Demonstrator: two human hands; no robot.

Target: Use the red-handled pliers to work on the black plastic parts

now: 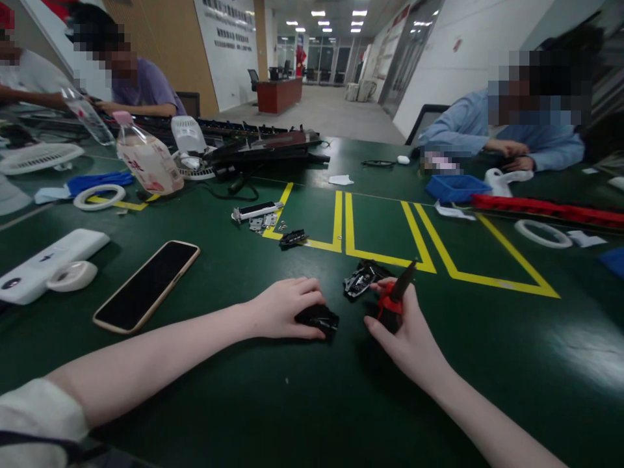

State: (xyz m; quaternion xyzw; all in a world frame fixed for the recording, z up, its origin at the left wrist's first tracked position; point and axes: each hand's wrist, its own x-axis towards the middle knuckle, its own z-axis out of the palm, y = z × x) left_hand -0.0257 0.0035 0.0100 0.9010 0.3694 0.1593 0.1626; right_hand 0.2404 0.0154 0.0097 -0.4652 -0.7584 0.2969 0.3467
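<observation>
The left hand [285, 305] lay palm down on a small black part [319, 318], fingers curled over it and pressing it to the green table [292, 403]. The right hand [407, 331] was clenched round a red-and-black screwdriver [394, 302], its tip pointing toward one o'clock. A black opened casing [363, 278] lay just beside that tip, at eleven o'clock from the right hand. A dark phone [146, 285] lay at nine o'clock from the left hand. The bottle [146, 159] at ten o'clock bore red lettering, too blurred to read.
</observation>
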